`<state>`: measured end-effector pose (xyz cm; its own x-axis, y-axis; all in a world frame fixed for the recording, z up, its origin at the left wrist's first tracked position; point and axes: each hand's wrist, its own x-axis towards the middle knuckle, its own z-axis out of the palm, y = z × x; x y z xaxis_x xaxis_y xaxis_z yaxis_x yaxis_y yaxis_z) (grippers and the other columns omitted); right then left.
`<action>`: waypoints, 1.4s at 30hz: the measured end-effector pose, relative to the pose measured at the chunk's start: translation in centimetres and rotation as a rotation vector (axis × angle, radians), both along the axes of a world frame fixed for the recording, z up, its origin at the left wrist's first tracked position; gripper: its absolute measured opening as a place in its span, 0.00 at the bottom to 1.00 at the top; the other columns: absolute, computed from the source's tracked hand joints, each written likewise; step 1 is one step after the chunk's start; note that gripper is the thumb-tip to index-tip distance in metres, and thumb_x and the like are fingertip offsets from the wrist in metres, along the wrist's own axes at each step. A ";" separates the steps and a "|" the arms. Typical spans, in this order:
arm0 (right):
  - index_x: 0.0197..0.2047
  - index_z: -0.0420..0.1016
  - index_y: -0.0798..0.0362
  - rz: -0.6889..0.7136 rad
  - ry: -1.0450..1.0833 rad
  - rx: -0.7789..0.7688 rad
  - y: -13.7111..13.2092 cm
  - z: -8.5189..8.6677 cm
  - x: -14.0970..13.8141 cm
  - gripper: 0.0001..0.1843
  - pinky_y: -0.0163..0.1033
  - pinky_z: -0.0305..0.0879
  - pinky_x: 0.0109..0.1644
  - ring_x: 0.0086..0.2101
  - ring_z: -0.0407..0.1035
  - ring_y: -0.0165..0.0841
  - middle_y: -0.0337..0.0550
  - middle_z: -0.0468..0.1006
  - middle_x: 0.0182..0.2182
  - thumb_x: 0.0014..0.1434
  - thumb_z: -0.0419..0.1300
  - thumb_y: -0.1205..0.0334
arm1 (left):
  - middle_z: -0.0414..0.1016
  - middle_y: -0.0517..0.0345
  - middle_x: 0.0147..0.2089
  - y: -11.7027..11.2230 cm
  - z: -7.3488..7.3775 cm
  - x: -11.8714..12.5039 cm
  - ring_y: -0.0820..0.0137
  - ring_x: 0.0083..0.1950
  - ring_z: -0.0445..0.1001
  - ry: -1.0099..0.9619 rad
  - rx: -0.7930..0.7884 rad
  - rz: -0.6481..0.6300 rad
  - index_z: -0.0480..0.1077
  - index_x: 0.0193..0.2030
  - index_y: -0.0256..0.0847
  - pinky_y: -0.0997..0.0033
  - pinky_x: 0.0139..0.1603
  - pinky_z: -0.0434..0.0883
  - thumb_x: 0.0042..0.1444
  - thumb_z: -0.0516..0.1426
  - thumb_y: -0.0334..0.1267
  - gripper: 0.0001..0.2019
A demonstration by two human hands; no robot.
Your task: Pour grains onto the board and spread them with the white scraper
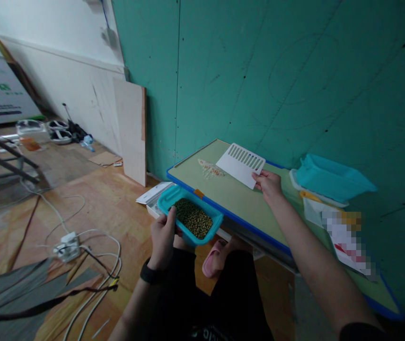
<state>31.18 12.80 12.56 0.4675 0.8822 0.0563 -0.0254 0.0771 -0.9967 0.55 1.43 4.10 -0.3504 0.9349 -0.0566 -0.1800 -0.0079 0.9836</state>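
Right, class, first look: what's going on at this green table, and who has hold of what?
A seated person works at a green table. The left hand holds a teal tray of small green beans at the table's near edge. The right hand grips a white slotted card on the tabletop, next to a small pile of pale grains. Another teal tub sits farther right, with no hand on it.

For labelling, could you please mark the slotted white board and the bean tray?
slotted white board [240,170], head view, its plain middle.
bean tray [169,196], head view, its left rim.
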 end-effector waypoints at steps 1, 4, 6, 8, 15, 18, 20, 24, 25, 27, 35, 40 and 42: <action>0.30 0.78 0.56 0.001 0.003 -0.009 0.0 0.0 0.0 0.11 0.35 0.73 0.25 0.25 0.75 0.34 0.39 0.81 0.25 0.39 0.69 0.69 | 0.64 0.63 0.12 0.0 0.0 0.0 0.74 0.16 0.64 -0.002 0.001 0.000 0.64 0.18 0.40 0.75 0.19 0.61 0.53 0.59 0.57 0.24; 0.29 0.78 0.56 0.017 0.016 -0.037 -0.1 0.0 -0.2 0.09 0.34 0.72 0.25 0.24 0.74 0.32 0.40 0.81 0.24 0.39 0.68 0.71 | 0.64 0.64 0.12 0.1 -0.1 0.0 0.74 0.16 0.64 -0.004 0.014 -0.008 0.64 0.18 0.41 0.75 0.19 0.60 0.53 0.59 0.57 0.24; 0.29 0.78 0.56 0.037 0.011 -0.049 -0.2 0.0 -0.3 0.09 0.33 0.72 0.25 0.24 0.74 0.32 0.40 0.81 0.24 0.40 0.68 0.71 | 0.64 0.64 0.12 0.1 -0.2 -0.1 0.74 0.16 0.63 -0.002 0.021 -0.016 0.64 0.19 0.41 0.75 0.19 0.60 0.53 0.59 0.58 0.24; 0.29 0.78 0.56 0.063 0.010 -0.051 -0.2 0.0 -0.4 0.08 0.33 0.72 0.25 0.24 0.74 0.32 0.40 0.81 0.25 0.40 0.68 0.70 | 0.64 0.64 0.12 0.1 -0.3 -0.1 0.74 0.16 0.64 0.006 0.018 -0.017 0.64 0.18 0.41 0.75 0.19 0.60 0.53 0.58 0.58 0.24; 0.30 0.78 0.56 0.095 0.014 -0.061 -0.3 -0.2 -0.4 0.10 0.34 0.73 0.27 0.26 0.75 0.32 0.41 0.81 0.27 0.41 0.69 0.70 | 0.64 0.63 0.12 0.0 -0.2 -0.1 0.74 0.16 0.64 0.042 0.012 -0.010 0.64 0.17 0.41 0.74 0.19 0.60 0.54 0.57 0.58 0.25; 0.30 0.78 0.56 0.108 0.026 -0.049 -0.3 -0.2 -0.4 0.10 0.34 0.73 0.27 0.26 0.75 0.32 0.41 0.81 0.27 0.40 0.69 0.70 | 0.64 0.64 0.12 0.1 -0.3 -0.1 0.74 0.16 0.64 0.025 0.019 -0.007 0.64 0.18 0.41 0.75 0.19 0.60 0.53 0.58 0.58 0.24; 0.30 0.78 0.56 0.115 0.030 -0.049 -0.4 -0.1 -0.4 0.11 0.34 0.73 0.27 0.26 0.75 0.31 0.40 0.81 0.27 0.40 0.70 0.70 | 0.63 0.64 0.12 0.1 -0.3 0.0 0.74 0.16 0.63 0.018 0.013 -0.002 0.64 0.18 0.41 0.75 0.19 0.60 0.53 0.58 0.58 0.24; 0.30 0.78 0.56 0.124 0.015 -0.044 -0.5 0.0 -0.5 0.12 0.36 0.73 0.28 0.26 0.75 0.33 0.41 0.81 0.27 0.39 0.71 0.68 | 0.64 0.64 0.12 0.0 -0.2 0.0 0.73 0.16 0.64 0.017 0.003 -0.005 0.64 0.18 0.41 0.75 0.20 0.60 0.54 0.58 0.57 0.24; 0.30 0.78 0.56 0.130 0.007 -0.041 -0.5 0.1 -0.5 0.12 0.36 0.74 0.29 0.27 0.76 0.33 0.41 0.81 0.27 0.39 0.71 0.67 | 0.64 0.64 0.13 -0.1 -0.2 -0.1 0.73 0.16 0.64 0.014 0.005 -0.009 0.64 0.19 0.41 0.75 0.20 0.60 0.54 0.58 0.57 0.24; 0.30 0.78 0.56 0.143 -0.012 -0.040 -0.6 0.1 -0.7 0.13 0.37 0.74 0.29 0.27 0.76 0.34 0.41 0.81 0.27 0.38 0.72 0.66 | 0.64 0.64 0.13 -0.1 -0.1 -0.1 0.74 0.16 0.64 0.009 0.008 -0.012 0.64 0.19 0.41 0.75 0.20 0.60 0.54 0.58 0.57 0.24; 0.30 0.78 0.56 0.146 -0.035 -0.048 -0.7 0.2 -1.0 0.14 0.37 0.73 0.29 0.27 0.75 0.34 0.41 0.82 0.27 0.37 0.72 0.65 | 0.64 0.64 0.13 0.0 -0.1 0.0 0.74 0.16 0.64 0.024 0.005 0.002 0.64 0.18 0.40 0.76 0.19 0.60 0.54 0.58 0.58 0.24; 0.31 0.79 0.57 0.175 -0.026 -0.059 -1.0 0.3 -1.2 0.15 0.37 0.73 0.29 0.27 0.75 0.34 0.42 0.82 0.28 0.36 0.73 0.66 | 0.63 0.65 0.12 0.0 -0.2 0.0 0.75 0.15 0.63 -0.020 0.015 -0.004 0.63 0.19 0.40 0.76 0.18 0.60 0.53 0.59 0.57 0.24; 0.31 0.79 0.57 0.186 -0.031 -0.058 -1.1 0.3 -1.4 0.15 0.37 0.73 0.30 0.28 0.75 0.34 0.42 0.82 0.28 0.36 0.73 0.65 | 0.64 0.65 0.12 -0.1 -0.1 0.0 0.75 0.15 0.63 -0.029 0.016 -0.008 0.63 0.19 0.41 0.76 0.18 0.60 0.53 0.59 0.57 0.24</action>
<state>29.83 11.72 12.86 0.2949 0.9554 0.0144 -0.0034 0.0161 -0.9999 0.59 1.34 3.99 -0.3412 0.9386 -0.0513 -0.2083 -0.0223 0.9778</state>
